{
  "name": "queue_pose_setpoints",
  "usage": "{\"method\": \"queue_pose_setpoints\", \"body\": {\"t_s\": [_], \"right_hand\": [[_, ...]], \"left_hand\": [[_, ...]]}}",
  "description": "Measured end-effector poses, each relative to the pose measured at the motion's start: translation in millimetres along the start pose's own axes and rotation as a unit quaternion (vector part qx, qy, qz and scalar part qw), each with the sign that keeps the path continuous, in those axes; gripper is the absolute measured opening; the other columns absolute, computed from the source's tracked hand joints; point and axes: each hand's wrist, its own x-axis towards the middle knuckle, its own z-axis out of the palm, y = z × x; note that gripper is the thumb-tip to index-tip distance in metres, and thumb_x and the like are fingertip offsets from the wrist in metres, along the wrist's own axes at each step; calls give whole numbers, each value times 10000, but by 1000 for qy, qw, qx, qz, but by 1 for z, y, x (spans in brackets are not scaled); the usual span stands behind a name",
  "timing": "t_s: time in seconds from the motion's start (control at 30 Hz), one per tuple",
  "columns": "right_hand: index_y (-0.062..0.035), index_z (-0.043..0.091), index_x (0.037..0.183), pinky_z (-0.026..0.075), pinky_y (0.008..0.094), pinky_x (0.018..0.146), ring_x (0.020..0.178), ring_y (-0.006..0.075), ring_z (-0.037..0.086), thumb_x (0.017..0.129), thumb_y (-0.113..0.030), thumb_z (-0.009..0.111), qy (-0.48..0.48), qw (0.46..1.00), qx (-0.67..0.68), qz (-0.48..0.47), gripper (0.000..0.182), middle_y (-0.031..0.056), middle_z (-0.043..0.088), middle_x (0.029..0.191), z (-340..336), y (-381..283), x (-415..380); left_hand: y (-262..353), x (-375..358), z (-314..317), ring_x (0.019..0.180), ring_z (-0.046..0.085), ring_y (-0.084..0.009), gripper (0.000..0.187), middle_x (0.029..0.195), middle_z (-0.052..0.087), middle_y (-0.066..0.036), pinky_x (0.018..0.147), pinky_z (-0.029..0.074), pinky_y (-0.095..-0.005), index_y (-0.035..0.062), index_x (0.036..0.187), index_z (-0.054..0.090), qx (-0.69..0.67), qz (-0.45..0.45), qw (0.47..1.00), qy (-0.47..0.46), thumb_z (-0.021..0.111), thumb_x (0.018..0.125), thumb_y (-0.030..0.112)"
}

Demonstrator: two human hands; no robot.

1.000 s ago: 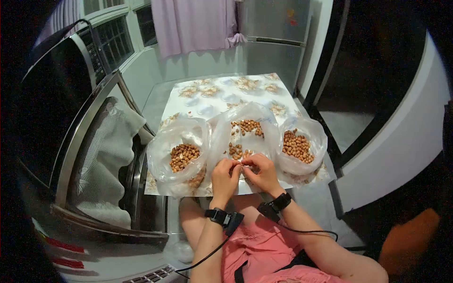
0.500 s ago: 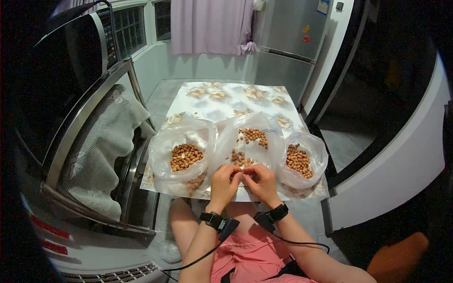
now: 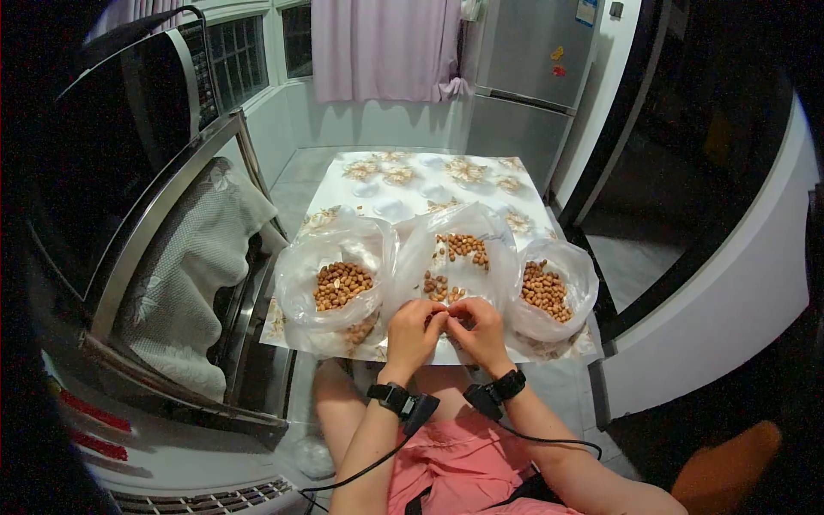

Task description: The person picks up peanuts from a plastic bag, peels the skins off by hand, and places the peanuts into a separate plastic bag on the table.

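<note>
My left hand point(image 3: 413, 335) and my right hand point(image 3: 481, 333) meet at the near edge of the middle plastic bag point(image 3: 412, 257). The fingers of both are pinched together, tip to tip; whatever they hold is too small and covered to make out. Just beyond the fingertips lies a small group of brown peanuts point(image 3: 437, 287), and a looser patch of peanuts point(image 3: 464, 248) spreads farther back in the same bag. To the left, an open plastic bag point(image 3: 296, 296) holds a heap of peanuts point(image 3: 342, 285). Another open bag point(image 3: 584, 283) on the right contains more peanuts point(image 3: 546, 290).
The bags rest on a small table with a flowered cover point(image 3: 412, 180). A cloth-draped metal rack point(image 3: 180, 275) stands at the left. Behind are a lilac curtain point(image 3: 386, 51) and a grey fridge point(image 3: 524, 86). Cables point(image 3: 549, 442) run from black wrist straps on both arms.
Both hands stay together at the same spot, with only a small shift of the fingers. The whole view has moved slightly; the bags and heaps look the same.
</note>
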Motion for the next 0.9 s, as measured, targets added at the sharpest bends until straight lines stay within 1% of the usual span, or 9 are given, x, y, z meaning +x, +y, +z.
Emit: {"method": "queue_pose_setpoints", "body": {"t_s": [0.07, 0.2, 0.37, 0.5, 0.57, 0.67, 0.73, 0.77, 0.9], "right_hand": [[-19, 701, 961, 542, 314, 668, 748, 215, 673, 827, -84, 778, 11, 1000, 5, -5, 168, 103, 671, 858, -1, -2, 1], [-22, 703, 965, 542, 315, 672, 756, 212, 672, 836, -70, 761, 0, 1000, -8, -7, 150, 99, 676, 863, -3, -3, 1], [-28, 710, 974, 540, 315, 670, 757, 212, 672, 835, -68, 763, 5, 1000, -6, -9, 154, 98, 679, 867, -1, -2, 1], [-32, 721, 991, 542, 313, 673, 768, 216, 673, 820, -55, 767, -3, 1000, -8, -14, 179, 97, 683, 873, -3, -2, 2], [-33, 724, 996, 543, 313, 674, 773, 218, 674, 815, -51, 769, -2, 1000, -11, -24, 187, 97, 686, 877, -4, -3, 2], [-35, 729, 999, 545, 313, 678, 785, 225, 677, 809, -42, 766, -8, 1000, 0, -21, 194, 97, 689, 881, -4, -4, 1], [-36, 724, 979, 538, 380, 753, 836, 285, 673, 806, -71, 763, -11, 1000, 21, 7, 180, 106, 706, 875, -4, -9, 2], [-36, 724, 979, 538, 380, 753, 836, 285, 673, 806, -71, 763, -11, 1000, 21, 8, 180, 106, 706, 875, -5, -10, 2], [-43, 739, 994, 541, 377, 762, 838, 286, 676, 811, -72, 770, -8, 999, 33, 1, 187, 103, 718, 897, -5, -9, 1]], "left_hand": [[-2, 0, 1, 850, 657, -347, 135, 891, 687, -146, 759, 520, -450, 28, 941, 714, 9, 12, 1000, -12, 693, 902, 156], [-2, 0, 1, 863, 658, -351, 131, 898, 690, -147, 765, 521, -452, 29, 941, 714, 12, 7, 1000, -20, 684, 907, 152], [-6, -1, 3, 855, 650, -361, 129, 896, 688, -148, 772, 518, -456, 26, 933, 710, 14, 23, 1000, 3, 662, 919, 145], [-1, 1, 1, 849, 649, -363, 136, 893, 686, -148, 766, 514, -457, 23, 935, 709, 18, 26, 1000, 2, 657, 921, 149], [4, 1, -2, 845, 649, -364, 146, 889, 684, -151, 758, 511, -459, 19, 928, 703, 30, 18, 999, -23, 650, 930, 156], [4, 1, -3, 841, 648, -367, 167, 884, 680, -156, 754, 507, -462, 16, 914, 695, 31, 16, 999, -25, 643, 942, 172], [0, 1, -2, 852, 653, -365, 182, 901, 682, -161, 758, 511, -448, 10, 930, 693, 31, 16, 999, -27, 638, 955, 183], [-2, 1, -2, 862, 657, -364, 198, 918, 685, -165, 762, 514, -434, 4, 946, 691, 31, 16, 999, -28, 632, 967, 193], [-4, 1, -1, 872, 656, -367, 207, 923, 682, -166, 773, 513, -436, -1, 950, 684, 28, 17, 999, -28, 613, 980, 192]]}}
